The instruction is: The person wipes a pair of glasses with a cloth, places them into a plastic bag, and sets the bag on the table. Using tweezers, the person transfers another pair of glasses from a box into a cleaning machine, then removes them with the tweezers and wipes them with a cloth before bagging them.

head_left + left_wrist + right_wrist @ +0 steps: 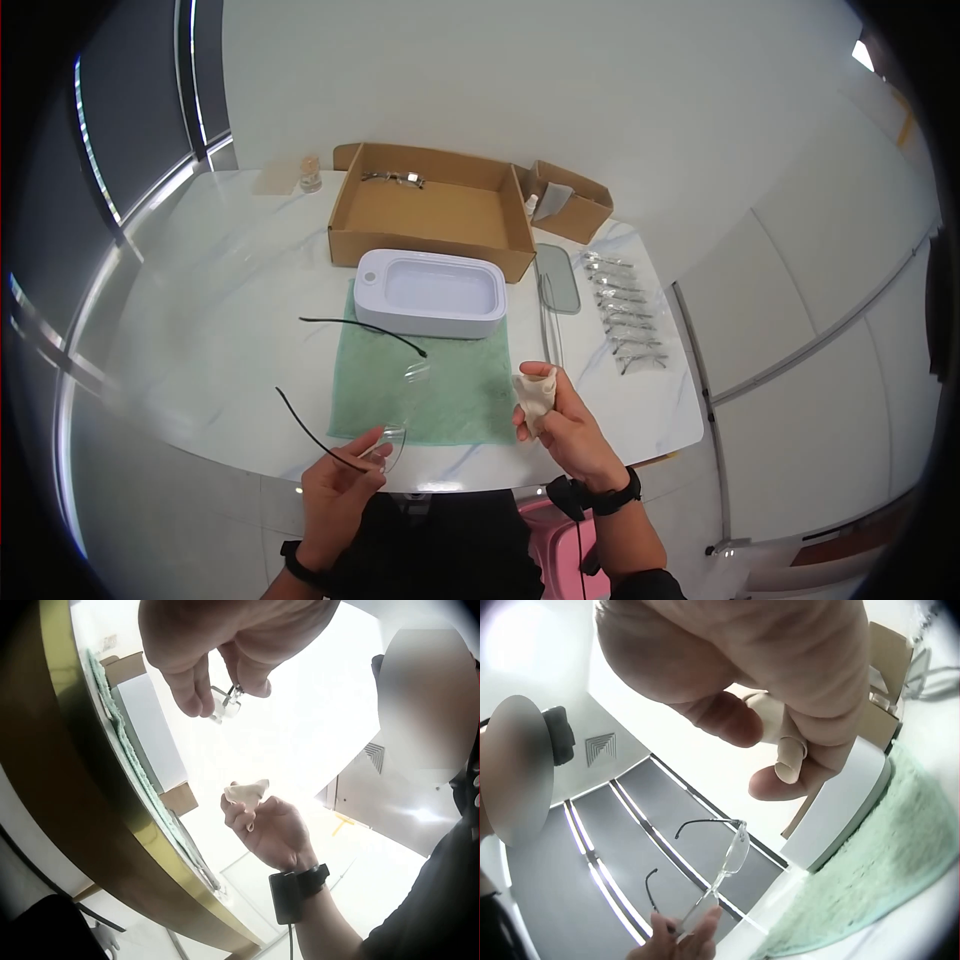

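Observation:
A pair of eyeglasses (736,853) with clear lenses and thin dark temples is held near one lens by my left hand (338,490), over the front edge of the table. Both temples are unfolded and point away to the left in the head view. My right hand (577,437) grips a crumpled cream cloth (536,398) between thumb and fingers. The two hands are apart, and the cloth is clear of the glasses. Beneath and beyond them lies a green towel (460,395), with a white cleaner tub (430,325) standing on its far part.
Behind the tub stands an open cardboard box (430,250) with glasses (395,179) inside. A smaller box (590,220) and a grey lid (560,280) are to its right. Several bagged glasses (625,322) lie in a row at the right. A small jar (310,180) stands far left.

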### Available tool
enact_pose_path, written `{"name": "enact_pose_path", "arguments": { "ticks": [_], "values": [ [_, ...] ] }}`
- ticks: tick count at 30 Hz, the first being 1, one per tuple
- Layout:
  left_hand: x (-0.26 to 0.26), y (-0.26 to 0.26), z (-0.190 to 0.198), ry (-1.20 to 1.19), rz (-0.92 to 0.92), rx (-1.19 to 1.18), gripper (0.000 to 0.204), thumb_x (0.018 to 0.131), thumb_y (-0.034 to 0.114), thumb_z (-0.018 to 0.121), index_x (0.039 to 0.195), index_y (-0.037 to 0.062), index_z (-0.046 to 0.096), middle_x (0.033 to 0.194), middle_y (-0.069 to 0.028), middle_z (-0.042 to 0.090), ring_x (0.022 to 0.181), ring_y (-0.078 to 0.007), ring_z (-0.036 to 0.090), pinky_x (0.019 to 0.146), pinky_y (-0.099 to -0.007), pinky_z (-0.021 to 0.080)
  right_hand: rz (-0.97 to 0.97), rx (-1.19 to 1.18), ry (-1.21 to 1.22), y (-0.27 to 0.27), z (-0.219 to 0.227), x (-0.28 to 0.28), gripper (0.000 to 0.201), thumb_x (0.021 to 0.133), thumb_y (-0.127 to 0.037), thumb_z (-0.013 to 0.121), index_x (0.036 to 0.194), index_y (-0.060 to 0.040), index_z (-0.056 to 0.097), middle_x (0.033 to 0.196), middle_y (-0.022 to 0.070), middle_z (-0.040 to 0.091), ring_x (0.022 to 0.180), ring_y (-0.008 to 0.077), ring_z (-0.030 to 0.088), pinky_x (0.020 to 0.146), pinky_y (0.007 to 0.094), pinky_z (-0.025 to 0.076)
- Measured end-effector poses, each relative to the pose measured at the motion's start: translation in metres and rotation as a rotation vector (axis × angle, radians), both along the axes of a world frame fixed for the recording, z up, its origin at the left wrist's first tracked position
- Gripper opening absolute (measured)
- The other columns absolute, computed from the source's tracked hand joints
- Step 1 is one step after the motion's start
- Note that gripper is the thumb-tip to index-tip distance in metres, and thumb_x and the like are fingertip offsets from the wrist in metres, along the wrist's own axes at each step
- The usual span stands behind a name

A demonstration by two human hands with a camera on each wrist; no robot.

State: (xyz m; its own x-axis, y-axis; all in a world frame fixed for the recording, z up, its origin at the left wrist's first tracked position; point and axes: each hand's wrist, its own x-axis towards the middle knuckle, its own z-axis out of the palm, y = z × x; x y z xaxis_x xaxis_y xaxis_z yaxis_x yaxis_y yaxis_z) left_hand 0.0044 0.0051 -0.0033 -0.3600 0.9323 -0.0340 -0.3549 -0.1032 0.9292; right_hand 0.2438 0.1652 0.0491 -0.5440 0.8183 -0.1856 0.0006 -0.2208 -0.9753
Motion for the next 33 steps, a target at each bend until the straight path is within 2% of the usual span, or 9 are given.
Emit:
{"name": "enact_pose_path", "arguments": {
  "ticks": [7, 9, 12, 16, 18, 23, 26, 30, 33],
  "values": [
    [-0.009, 0.001, -0.009, -0.034, 0.08, -0.074, 0.01, 0.083, -0.012, 0.063, 0.088, -0.0042, 0.06, 0.134, -0.0245, 0.054, 0.109, -0.0269, 0.064, 0.095, -0.0385, 0.051, 0.054, 0.121, -0.26, 0.019, 0.028, 0.018, 0.023, 0.098, -0.013, 0.053, 0.12, -0.006, 0.057, 0.098, 0.0057, 0.061, 0.092, 0.0141, 0.059, 0.082, 0.0287, 0.047],
    [-0.011, 0.001, -0.009, -0.037, 0.096, -0.071, 0.01, 0.083, -0.012, 0.063, 0.087, -0.0039, 0.059, 0.133, -0.0251, 0.055, 0.107, -0.0264, 0.065, 0.094, -0.0386, 0.052, 0.026, 0.398, -0.395, 0.027, 0.022, 0.021, 0.02, 0.097, -0.017, 0.061, 0.112, -0.0038, 0.062, 0.096, 0.0005, 0.059, 0.087, 0.0114, 0.061, 0.075, 0.0264, 0.049],
    [-0.012, 0.002, -0.007, -0.095, 0.113, -0.068, 0.011, 0.082, -0.012, 0.063, 0.084, -0.0028, 0.058, 0.132, -0.0255, 0.055, 0.103, -0.0252, 0.067, 0.092, -0.0387, 0.053, -0.08, 0.623, -0.297, 0.032, 0.025, 0.014, 0.016, 0.094, -0.014, 0.064, 0.105, -0.0024, 0.067, 0.099, -0.0005, 0.059, 0.091, 0.0098, 0.06, 0.076, 0.0245, 0.048],
    [-0.011, 0.006, -0.009, -0.153, 0.145, -0.11, 0.012, 0.081, -0.01, 0.063, 0.084, -0.0001, 0.057, 0.123, -0.0209, 0.059, 0.087, -0.0208, 0.067, 0.085, -0.0329, 0.053, -0.123, 0.646, -0.281, 0.048, 0.035, 0.017, 0.015, 0.091, -0.013, 0.067, 0.101, -0.0026, 0.069, 0.095, -0.0003, 0.062, 0.085, 0.0075, 0.059, 0.074, 0.0231, 0.047],
    [-0.013, 0.006, -0.013, -0.18, 0.132, -0.107, 0.013, 0.083, -0.009, 0.064, 0.085, 0.0011, 0.056, 0.121, -0.0199, 0.06, 0.085, -0.0206, 0.067, 0.083, -0.0323, 0.054, -0.132, 0.401, -0.303, 0.05, 0.053, 0.014, 0.017, 0.087, -0.014, 0.069, 0.1, -0.0024, 0.07, 0.087, 0.0, 0.065, 0.078, 0.0063, 0.058, 0.07, 0.0233, 0.047],
    [-0.019, 0.007, -0.02, -0.325, 0.166, -0.187, 0.008, 0.091, -0.002, 0.06, 0.085, 0.0024, 0.057, 0.111, -0.0177, 0.064, 0.079, -0.02, 0.067, 0.075, -0.0311, 0.055, -0.149, 0.576, -0.43, 0.095, 0.058, 0.017, 0.022, 0.09, -0.017, 0.067, 0.104, 0.0002, 0.068, 0.087, 0.0014, 0.066, 0.073, 0.0064, 0.057, 0.061, 0.0238, 0.046],
    [-0.02, 0.005, -0.018, -0.364, 0.139, -0.157, 0.008, 0.096, 0.005, 0.059, 0.089, 0.001, 0.059, 0.098, -0.0144, 0.067, 0.076, -0.0198, 0.068, 0.071, -0.0313, 0.055, -0.139, 0.374, -0.424, 0.128, 0.064, 0.024, 0.037, 0.092, -0.023, 0.066, 0.118, 0.0028, 0.061, 0.092, 0.0046, 0.067, 0.076, 0.0083, 0.059, 0.068, 0.0249, 0.047],
    [-0.026, 0.001, -0.025, -0.319, 0.127, -0.2, 0.005, 0.097, 0.005, 0.056, 0.094, 0.0054, 0.052, 0.096, -0.015, 0.067, 0.07, -0.0188, 0.066, 0.062, -0.0268, 0.054, -0.162, 0.51, -0.524, 0.182, 0.048, 0.042, 0.043, 0.092, -0.021, 0.066, 0.126, 0.004, 0.056, 0.102, 0.0106, 0.065, 0.088, 0.014, 0.06, 0.078, 0.0274, 0.049],
    [-0.028, 0.003, -0.023, -0.275, 0.166, -0.209, 0.005, 0.097, 0.005, 0.056, 0.093, 0.005, 0.052, 0.093, -0.0153, 0.068, 0.068, -0.019, 0.067, 0.06, -0.0274, 0.054, -0.228, 0.549, -0.607, 0.206, 0.048, 0.049, 0.045, 0.091, -0.018, 0.066, 0.128, 0.0034, 0.055, 0.102, 0.0126, 0.064, 0.087, 0.0182, 0.061, 0.08, 0.0304, 0.05]
  ]
}}
